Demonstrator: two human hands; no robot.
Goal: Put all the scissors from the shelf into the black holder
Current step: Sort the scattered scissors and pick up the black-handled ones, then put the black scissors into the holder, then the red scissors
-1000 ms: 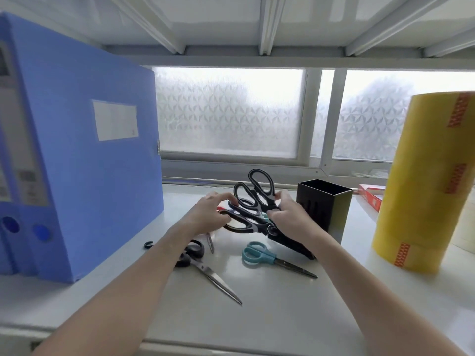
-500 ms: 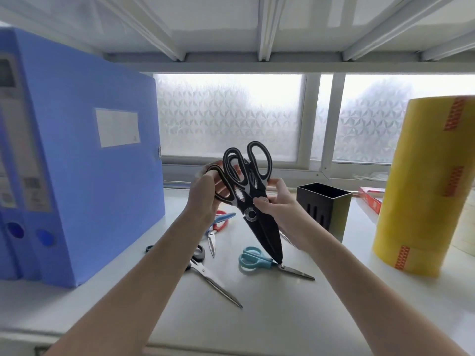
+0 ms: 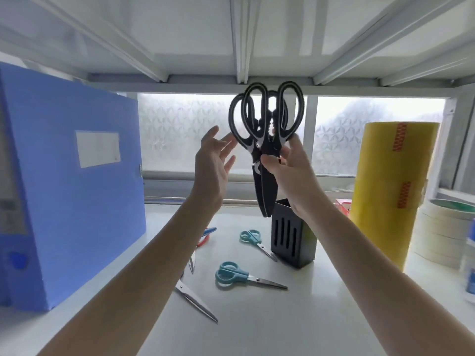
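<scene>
My right hand (image 3: 284, 167) grips two pairs of black scissors (image 3: 264, 140) together, handles up and blade tips pointing down just above the black holder (image 3: 291, 242). Fingers spread, my left hand (image 3: 213, 163) hovers beside the black handles and holds nothing. Two teal-handled scissors lie on the white shelf: one (image 3: 244, 276) in front of the holder, one (image 3: 254, 240) against its left side. A red and blue pair (image 3: 205, 236) is partly hidden behind my left forearm. The steel blades of another pair (image 3: 195, 301) stick out below that forearm.
A blue file box (image 3: 72, 196) stands at the left. A tall yellow tape roll (image 3: 390, 186) and a stack of pale tape rolls (image 3: 442, 232) stand at the right, with a bottle (image 3: 470, 273) at the right edge. The shelf ceiling is close above.
The black scissors rose from the shelf to upright in the air over the holder. My left hand let go of the handles and opened; my right hand keeps the grip.
</scene>
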